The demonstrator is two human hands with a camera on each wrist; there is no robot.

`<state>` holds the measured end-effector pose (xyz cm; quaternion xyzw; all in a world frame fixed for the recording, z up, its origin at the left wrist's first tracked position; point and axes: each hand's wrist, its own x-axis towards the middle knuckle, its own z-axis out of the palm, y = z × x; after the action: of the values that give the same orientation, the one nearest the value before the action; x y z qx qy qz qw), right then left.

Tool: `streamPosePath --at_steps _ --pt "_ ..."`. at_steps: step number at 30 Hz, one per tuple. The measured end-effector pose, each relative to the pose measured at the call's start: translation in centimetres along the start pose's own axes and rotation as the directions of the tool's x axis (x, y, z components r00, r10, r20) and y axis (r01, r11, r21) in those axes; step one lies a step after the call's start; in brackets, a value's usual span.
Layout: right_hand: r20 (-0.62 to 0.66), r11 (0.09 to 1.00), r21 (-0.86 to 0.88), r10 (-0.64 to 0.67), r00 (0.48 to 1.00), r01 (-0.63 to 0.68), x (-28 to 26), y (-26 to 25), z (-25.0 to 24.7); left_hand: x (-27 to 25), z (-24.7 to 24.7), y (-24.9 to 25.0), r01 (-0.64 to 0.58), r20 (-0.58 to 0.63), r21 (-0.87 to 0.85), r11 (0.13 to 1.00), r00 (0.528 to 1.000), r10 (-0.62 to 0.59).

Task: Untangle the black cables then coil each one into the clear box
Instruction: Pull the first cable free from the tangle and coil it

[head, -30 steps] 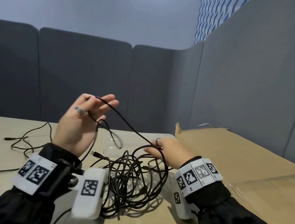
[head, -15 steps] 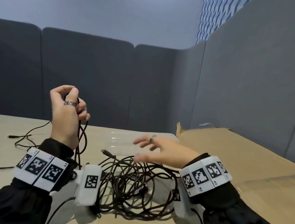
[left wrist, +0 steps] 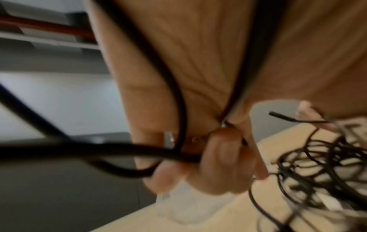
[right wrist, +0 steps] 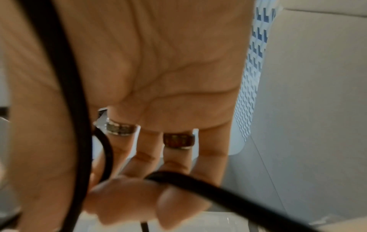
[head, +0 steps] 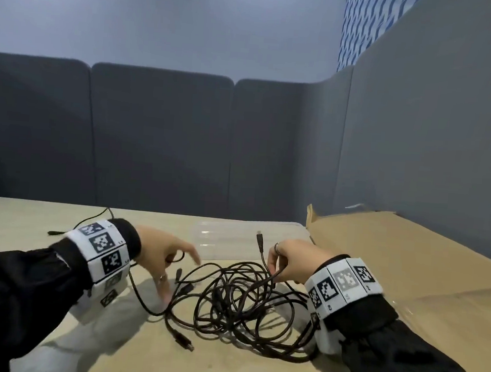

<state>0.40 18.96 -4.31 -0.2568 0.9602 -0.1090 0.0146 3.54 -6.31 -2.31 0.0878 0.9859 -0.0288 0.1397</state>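
The right hand [head: 294,263] pinches one black cable [head: 263,256] near its plug, which sticks up above the grip. The left hand [head: 163,257] curls its fingers [left wrist: 222,158] round another strand. Between and below both grips, the tangled black cables [head: 243,306] lie heaped on the surface [head: 30,221]. The clear box [head: 234,235] sits just behind the heap, beside brown cardboard [head: 409,257].
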Motion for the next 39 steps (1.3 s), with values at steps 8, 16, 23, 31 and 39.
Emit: streamPosePath --at_steps 8,16,23,31,39 --pt "-0.025 0.999 -0.002 0.048 0.999 -0.048 0.4 0.8 0.3 1.8 2.5 -0.2 0.165 0.18 0.234 0.958 0.961 -0.209" --pt "-0.003 0.995 0.044 0.094 0.996 -0.094 0.1 1.0 -0.3 1.6 1.0 -1.6 0.113 0.031 -0.083 0.99 0.993 -0.11" --pt "-0.216 0.901 0.355 -0.183 0.959 0.251 -2.8 -1.2 -3.6 -2.7 -5.1 -0.6 -0.307 -0.574 -0.394 0.866 0.818 0.028" --pt "-0.092 0.855 0.439 -0.264 0.96 0.276 2.5 -3.8 0.4 -3.6 -7.5 3.8 -0.737 -0.838 -0.525 0.426 0.536 -0.104" --pt "-0.328 0.86 0.433 -0.131 0.935 0.272 2.9 -2.2 0.4 -1.1 -7.4 0.4 -0.739 -0.59 -0.582 -0.34 0.671 -0.449"
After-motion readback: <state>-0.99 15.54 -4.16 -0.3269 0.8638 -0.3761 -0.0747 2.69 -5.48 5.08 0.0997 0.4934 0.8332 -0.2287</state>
